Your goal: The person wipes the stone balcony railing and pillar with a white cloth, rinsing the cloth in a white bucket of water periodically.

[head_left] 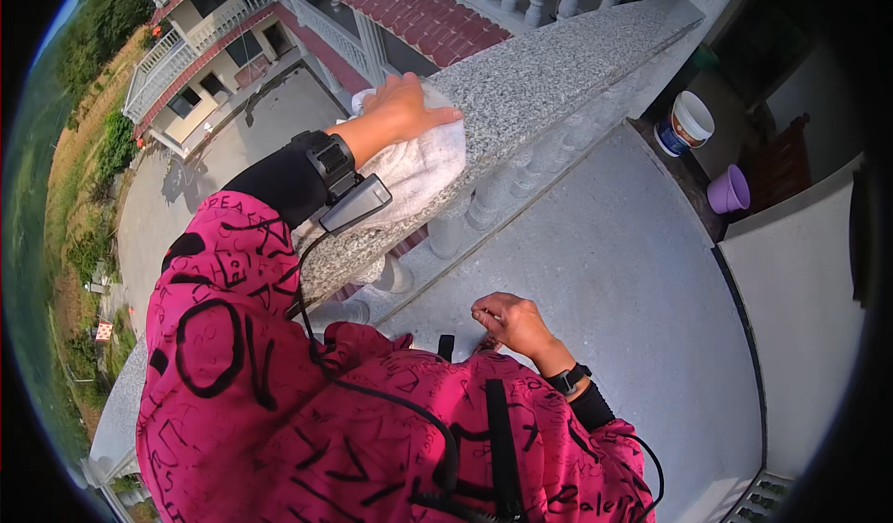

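My left hand lies over a white cloth on the speckled granite top of a balcony railing. The thumb points toward the far end, and the fingers bend over the outer side with the cloth under them. Part of the cloth is hidden below my wrist, which wears a black strap with a grey device. Low in front of my body, my right hand is loosely curled, thumb against the fingers, above the balcony floor. Nothing shows in it.
Stone balusters stand under the railing along the grey floor. A white bucket and a purple bucket stand by the wall at right. Beyond the railing is a drop to a paved courtyard. A black cable crosses my jacket.
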